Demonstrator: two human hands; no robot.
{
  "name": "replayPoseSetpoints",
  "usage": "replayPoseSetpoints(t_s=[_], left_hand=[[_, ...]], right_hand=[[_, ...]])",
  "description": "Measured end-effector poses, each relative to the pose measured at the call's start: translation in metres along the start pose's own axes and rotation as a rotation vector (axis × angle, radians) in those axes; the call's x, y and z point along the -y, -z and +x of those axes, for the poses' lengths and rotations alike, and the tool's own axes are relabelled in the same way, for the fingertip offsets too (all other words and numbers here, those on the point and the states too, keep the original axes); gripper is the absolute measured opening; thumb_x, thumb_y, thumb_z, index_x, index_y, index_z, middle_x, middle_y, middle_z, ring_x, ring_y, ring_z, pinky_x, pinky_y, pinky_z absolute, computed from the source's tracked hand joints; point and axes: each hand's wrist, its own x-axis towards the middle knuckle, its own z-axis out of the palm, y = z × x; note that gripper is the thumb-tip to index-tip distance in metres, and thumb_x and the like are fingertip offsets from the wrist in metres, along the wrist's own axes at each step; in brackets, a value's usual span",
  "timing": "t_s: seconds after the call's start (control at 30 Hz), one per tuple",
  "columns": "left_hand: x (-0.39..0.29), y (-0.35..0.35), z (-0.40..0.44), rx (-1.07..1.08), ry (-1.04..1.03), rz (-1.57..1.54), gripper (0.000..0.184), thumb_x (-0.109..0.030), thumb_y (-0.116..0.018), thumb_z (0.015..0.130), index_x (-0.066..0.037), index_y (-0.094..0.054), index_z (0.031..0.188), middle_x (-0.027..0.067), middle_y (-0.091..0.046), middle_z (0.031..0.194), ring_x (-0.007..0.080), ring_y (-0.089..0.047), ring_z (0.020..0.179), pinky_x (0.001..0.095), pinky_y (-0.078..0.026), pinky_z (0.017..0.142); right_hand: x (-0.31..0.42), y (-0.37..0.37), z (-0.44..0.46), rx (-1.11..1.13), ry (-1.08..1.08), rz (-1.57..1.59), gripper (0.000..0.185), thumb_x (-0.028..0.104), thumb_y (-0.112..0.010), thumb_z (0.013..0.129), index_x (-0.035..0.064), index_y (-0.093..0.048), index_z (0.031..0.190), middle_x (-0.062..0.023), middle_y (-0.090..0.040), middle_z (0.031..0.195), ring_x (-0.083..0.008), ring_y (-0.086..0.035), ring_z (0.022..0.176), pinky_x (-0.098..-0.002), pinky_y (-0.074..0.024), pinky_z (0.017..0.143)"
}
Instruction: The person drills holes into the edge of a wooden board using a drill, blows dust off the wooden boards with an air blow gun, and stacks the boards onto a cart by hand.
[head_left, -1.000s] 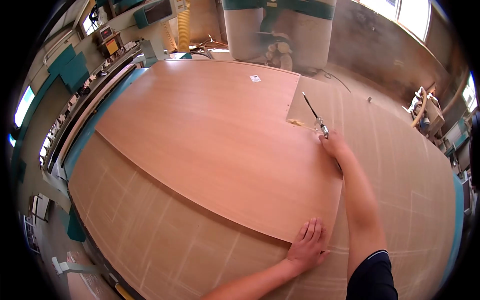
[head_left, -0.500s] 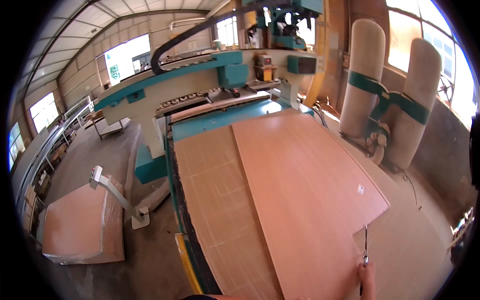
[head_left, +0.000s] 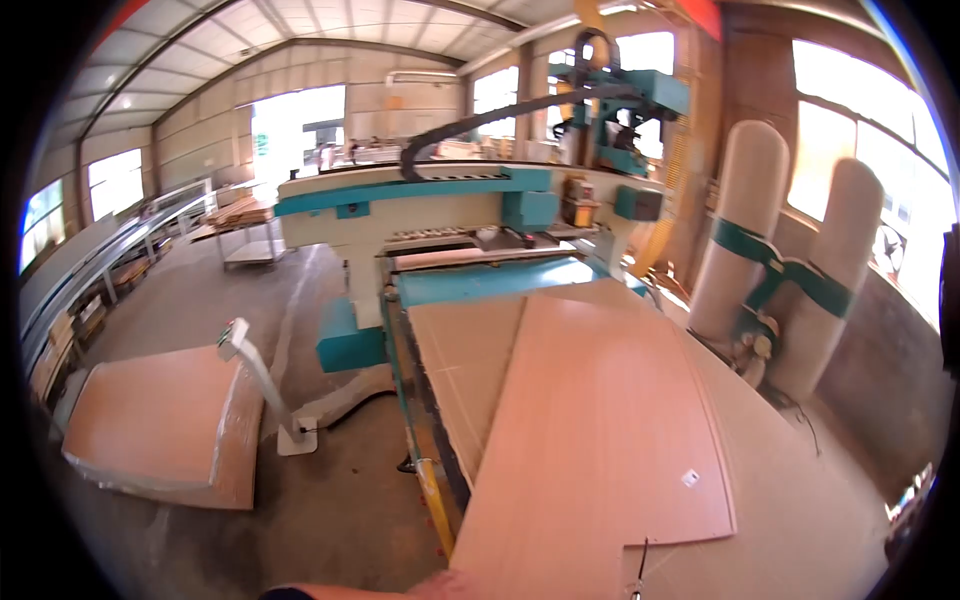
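A large pink-brown wood-grain panel lies on the machine bed, with a notch cut at its near right corner and a small white label on it. At the bottom edge my left hand is at the panel's near left edge, blurred, its fingers not distinct. A thin, dark, long-nosed tool pokes up beside the notch. My right hand is below the frame. Beneath the panel is a tan board.
A teal and cream gantry machine spans the bed. To the left stand a control pedestal and a wrapped stack of panels. Two tall dust bags stand at the right. A yellow rail runs along the bed's left side.
The view has shifted; the panel now sits lower and is angled differently against the board beneath. My right hand, which held the thin tool, has left the frame. My left hand has come into view.
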Motion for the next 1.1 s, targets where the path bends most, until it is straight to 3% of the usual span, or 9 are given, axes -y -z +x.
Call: replayPoseSetpoints(t_s=[0.07, 0.13, 0.17, 0.33, 0.47, 0.7, 0.87, 1.03, 1.1], left_hand=[[0.018, -0.021, -0.012, -0.022, 0.331, -0.52, 0.056, -0.039, -0.066, 0.082, -0.002, -0.059, 0.123, 0.0182, -0.057, 0.127, 0.0329, -0.052, 0.119, 0.0448, -0.043, 0.098], [0.043, -0.063, -0.037, 0.029, 0.729, -0.975, 0.054, -0.038, -0.067, 0.083, -0.001, -0.059, 0.122, 0.0155, -0.06, 0.123, 0.0291, -0.055, 0.115, 0.0419, -0.044, 0.096], [0.064, -0.079, -0.046, 0.053, 0.957, -1.168, 0.053, -0.037, -0.067, 0.084, -0.001, -0.059, 0.122, 0.0141, -0.061, 0.121, 0.0272, -0.056, 0.113, 0.0404, -0.045, 0.095], [0.16, -0.169, -0.063, 0.297, 0.934, -0.946, 0.053, -0.036, -0.068, 0.084, 0.0, -0.058, 0.123, 0.0124, -0.063, 0.116, 0.0236, -0.059, 0.107, 0.036, -0.046, 0.094], [0.122, -0.12, -0.046, 0.354, 1.023, -1.316, 0.039, -0.014, -0.063, 0.089, 0.006, -0.055, 0.122, 0.0176, -0.061, 0.12, 0.031, -0.06, 0.112, 0.0447, -0.048, 0.097], [0.085, -0.083, -0.04, 0.242, 0.982, -1.459, 0.029, -0.007, -0.069, 0.082, 0.006, -0.061, 0.107, 0.0126, -0.068, 0.098, 0.0243, -0.068, 0.087, 0.0368, -0.055, 0.078], [0.095, -0.056, -0.063, 0.211, 0.98, -1.488, 0.028, -0.003, -0.07, 0.079, 0.007, -0.062, 0.104, 0.0135, -0.068, 0.096, 0.0235, -0.067, 0.084, 0.0348, -0.055, 0.076], [0.237, -0.022, -0.141, 0.154, 0.979, -1.402, 0.035, 0.0, -0.073, 0.072, 0.008, -0.061, 0.104, 0.0133, -0.068, 0.094, 0.0228, -0.067, 0.082, 0.0335, -0.056, 0.074], [0.333, 0.002, -0.177, 0.0, 1.009, -1.292, 0.036, 0.0, -0.074, 0.07, 0.006, -0.061, 0.103, 0.0117, -0.066, 0.09, 0.0226, -0.066, 0.077, 0.0335, -0.055, 0.071]], right_hand=[[0.017, 0.023, -0.029, 0.113, -0.009, 0.148, 0.034, 0.035, -0.061, 0.091, 0.0028, -0.066, 0.101, -0.0104, -0.066, 0.066, -0.0201, -0.059, 0.056, -0.0386, -0.0481, 0.057], [-0.028, 0.029, -0.063, -0.032, -0.073, 0.188, 0.028, 0.024, -0.06, 0.088, -0.0014, -0.058, 0.078, -0.0131, -0.059, 0.057, -0.0296, -0.057, 0.046, -0.0422, -0.0502, 0.048], [-0.046, 0.036, -0.069, -0.058, -0.085, 0.247, 0.029, 0.027, -0.06, 0.091, 0.0014, -0.056, 0.078, -0.0104, -0.055, 0.054, -0.0263, -0.056, 0.043, -0.0391, -0.0477, 0.044], [-0.138, 0.107, -0.094, -0.354, -0.169, 0.825, 0.031, 0.031, -0.057, 0.094, 0.005, -0.051, 0.078, -0.0091, -0.055, 0.058, -0.0234, -0.055, 0.046, -0.0364, -0.0462, 0.044], [-0.13, 0.093, -0.16, -0.313, -0.21, 0.76, 0.03, 0.03, -0.058, 0.094, 0.0036, -0.053, 0.081, -0.0084, -0.055, 0.06, -0.0219, -0.054, 0.048, -0.0358, -0.045, 0.044], [-0.095, -0.02, -0.25, 0.152, -0.207, 0.218, 0.03, 0.031, -0.061, 0.094, 0.0042, -0.057, 0.081, -0.0052, -0.056, 0.061, -0.0154, -0.054, 0.049, -0.0313, -0.0469, 0.046], [-0.102, -0.027, -0.279, -0.131, -0.144, 0.38, 0.028, 0.031, -0.059, 0.094, 0.005, -0.057, 0.084, -0.006, -0.059, 0.063, -0.0165, -0.059, 0.051, -0.0313, -0.0467, 0.046], [-0.123, -0.06, -0.317, -0.12, -0.115, 0.511, 0.03, 0.032, -0.055, 0.097, 0.0038, -0.057, 0.089, -0.0083, -0.062, 0.066, -0.0223, -0.063, 0.055, -0.0362, -0.053, 0.051], [-0.116, -0.081, -0.327, -0.128, -0.168, 0.567, 0.041, 0.044, -0.051, 0.097, 0.0037, -0.057, 0.09, -0.0093, -0.063, 0.068, -0.0245, -0.066, 0.057, -0.0376, -0.0554, 0.054]])
